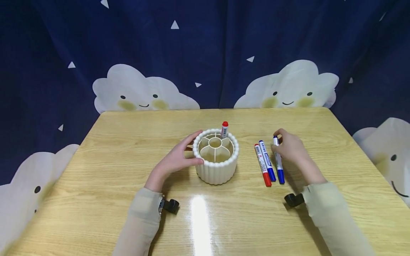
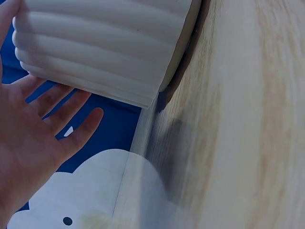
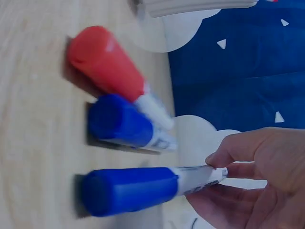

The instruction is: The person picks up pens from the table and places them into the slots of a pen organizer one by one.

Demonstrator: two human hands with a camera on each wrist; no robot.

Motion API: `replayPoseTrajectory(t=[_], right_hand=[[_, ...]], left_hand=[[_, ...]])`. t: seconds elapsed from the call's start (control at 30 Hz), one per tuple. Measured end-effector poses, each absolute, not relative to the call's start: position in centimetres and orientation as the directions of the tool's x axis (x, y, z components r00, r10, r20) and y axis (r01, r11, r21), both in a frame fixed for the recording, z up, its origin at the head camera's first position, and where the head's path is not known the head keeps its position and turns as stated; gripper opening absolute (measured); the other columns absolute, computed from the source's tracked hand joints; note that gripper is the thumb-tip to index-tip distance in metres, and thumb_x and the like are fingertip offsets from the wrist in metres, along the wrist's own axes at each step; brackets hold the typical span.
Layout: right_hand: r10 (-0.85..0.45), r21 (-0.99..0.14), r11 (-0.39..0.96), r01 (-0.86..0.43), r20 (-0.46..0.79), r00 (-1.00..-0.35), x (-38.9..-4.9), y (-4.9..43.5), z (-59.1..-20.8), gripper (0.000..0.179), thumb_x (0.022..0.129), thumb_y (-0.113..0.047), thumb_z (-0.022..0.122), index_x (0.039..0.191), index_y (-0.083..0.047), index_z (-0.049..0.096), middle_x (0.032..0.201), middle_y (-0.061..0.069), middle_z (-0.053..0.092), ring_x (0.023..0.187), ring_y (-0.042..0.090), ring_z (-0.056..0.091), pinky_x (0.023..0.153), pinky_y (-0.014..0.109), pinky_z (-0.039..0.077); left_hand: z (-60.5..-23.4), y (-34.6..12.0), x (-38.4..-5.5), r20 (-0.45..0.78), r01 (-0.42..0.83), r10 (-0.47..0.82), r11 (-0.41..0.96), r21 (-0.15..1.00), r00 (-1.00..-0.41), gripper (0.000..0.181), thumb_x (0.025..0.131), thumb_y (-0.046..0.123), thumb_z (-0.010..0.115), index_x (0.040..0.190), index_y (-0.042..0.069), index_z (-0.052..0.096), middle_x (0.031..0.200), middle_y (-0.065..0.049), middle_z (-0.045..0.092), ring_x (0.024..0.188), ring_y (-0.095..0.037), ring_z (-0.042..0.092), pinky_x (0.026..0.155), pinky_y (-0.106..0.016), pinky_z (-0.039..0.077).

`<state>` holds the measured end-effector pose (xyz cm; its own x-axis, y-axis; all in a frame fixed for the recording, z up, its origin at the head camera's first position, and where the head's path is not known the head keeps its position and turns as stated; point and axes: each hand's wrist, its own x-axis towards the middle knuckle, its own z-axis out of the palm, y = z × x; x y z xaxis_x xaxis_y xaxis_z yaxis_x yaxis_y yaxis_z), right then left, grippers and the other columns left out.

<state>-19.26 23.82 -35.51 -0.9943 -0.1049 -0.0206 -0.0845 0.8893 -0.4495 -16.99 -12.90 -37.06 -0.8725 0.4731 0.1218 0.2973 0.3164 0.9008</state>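
Note:
A cream pen holder (image 1: pixel 216 173) with a beaded rim, ribbed wall and several inner compartments stands upright mid-table. One red-capped marker (image 1: pixel 224 130) is upright in a rear compartment. My left hand (image 1: pixel 174 156) holds the holder's left side, thumb at the near rim and fingers toward the far side; the left wrist view shows the other fingers (image 2: pixel 81 131) fairly straight beside the wall. At the right, my right hand (image 1: pixel 292 147) pinches the far white end of a blue-capped marker (image 3: pixel 128 189). Left of it lie another blue marker (image 1: pixel 268 161) and a red marker (image 1: pixel 263 165).
The wooden table (image 1: pixel 128 142) ends at the back against a dark blue curtain (image 1: pixel 217 46) printed with clouds and triangles. Small black devices (image 1: pixel 173 206) are strapped to both wrists. Bright light reflects off the tabletop in front of the holder.

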Motion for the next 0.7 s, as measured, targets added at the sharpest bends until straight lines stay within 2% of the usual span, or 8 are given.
replayPoseTrajectory(t=[0.17, 0.3, 0.53, 0.7], right_hand=[[-0.107, -0.448, 0.883, -0.142, 0.104, -0.989, -18.7, 23.4, -33.7, 0.041, 0.080, -0.012, 0.058, 0.116, 0.004, 0.045, 0.094, 0.025, 0.057, 0.073, 0.030, 0.055, 0.053, 0.033, 0.046], [-0.104, -0.467, 0.869, -0.163, 0.149, -0.983, -18.1, 22.8, -32.2, 0.040, 0.081, -0.012, 0.058, 0.116, 0.001, 0.045, 0.095, 0.023, 0.057, 0.075, 0.031, 0.057, 0.054, 0.036, 0.048], [-0.083, -0.494, 0.846, -0.202, 0.251, -0.964, -17.4, 22.0, -30.6, 0.038, 0.081, -0.012, 0.057, 0.116, -0.002, 0.047, 0.099, 0.022, 0.058, 0.081, 0.034, 0.060, 0.063, 0.045, 0.051], [-0.086, -0.522, 0.817, -0.246, 0.311, -0.947, -17.2, 21.1, -29.6, 0.038, 0.080, -0.010, 0.058, 0.116, -0.004, 0.047, 0.098, 0.018, 0.057, 0.079, 0.032, 0.060, 0.065, 0.045, 0.051]], left_hand=[[-37.0, -12.9, -17.1, 0.128, 0.302, 0.477, 0.309, 0.902, -0.870, 0.090, 0.068, 0.038, 0.078, 0.142, 0.035, 0.026, 0.139, 0.002, 0.038, 0.115, -0.030, 0.047, 0.094, -0.044, 0.042], [-37.0, -12.9, -17.2, 0.130, 0.305, 0.482, 0.305, 0.902, -0.867, 0.090, 0.068, 0.036, 0.078, 0.142, 0.033, 0.026, 0.139, 0.001, 0.038, 0.114, -0.030, 0.047, 0.093, -0.044, 0.042], [-37.1, -12.9, -17.2, 0.133, 0.311, 0.484, 0.309, 0.899, -0.865, 0.089, 0.070, 0.031, 0.078, 0.142, 0.035, 0.026, 0.137, 0.002, 0.040, 0.115, -0.028, 0.045, 0.095, -0.048, 0.040], [-35.1, -12.6, -16.0, 0.094, 0.270, 0.482, 0.310, 0.911, -0.871, 0.087, 0.072, 0.019, 0.076, 0.144, 0.024, 0.026, 0.139, -0.007, 0.038, 0.113, -0.032, 0.046, 0.096, -0.052, 0.037]])
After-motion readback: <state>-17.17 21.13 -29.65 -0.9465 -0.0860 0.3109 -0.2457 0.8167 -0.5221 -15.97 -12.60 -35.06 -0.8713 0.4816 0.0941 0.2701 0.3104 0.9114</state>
